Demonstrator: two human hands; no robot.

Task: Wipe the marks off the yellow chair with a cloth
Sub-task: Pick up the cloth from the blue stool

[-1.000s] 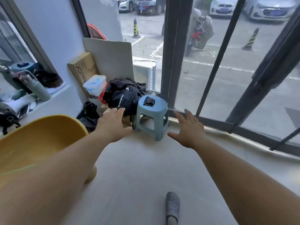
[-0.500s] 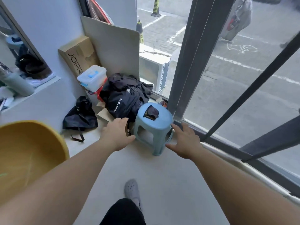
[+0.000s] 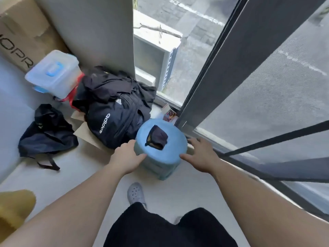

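A small dark folded cloth (image 3: 157, 138) lies on top of a round blue plastic stool (image 3: 165, 157) near the window frame. My left hand (image 3: 127, 156) touches the stool's left rim, fingers spread, its thumb on the front edge. At the stool's right side is my right hand (image 3: 200, 156), fingers apart and holding nothing. Only a corner of the yellow chair (image 3: 15, 209) shows at the bottom left edge.
A black backpack (image 3: 114, 120) lies just behind the stool, with a dark bag (image 3: 46, 132) on the floor to its left. A clear lidded box (image 3: 53, 73), a cardboard carton (image 3: 25, 36) and a leaning board (image 3: 96, 31) stand behind. A dark window frame (image 3: 222, 72) runs along the right. My grey shoe (image 3: 135, 194) stands below the stool.
I have come closer and look further down. Both hands have reached the blue stool's sides; the left one now touches its rim. The yellow chair has slid almost out of view.
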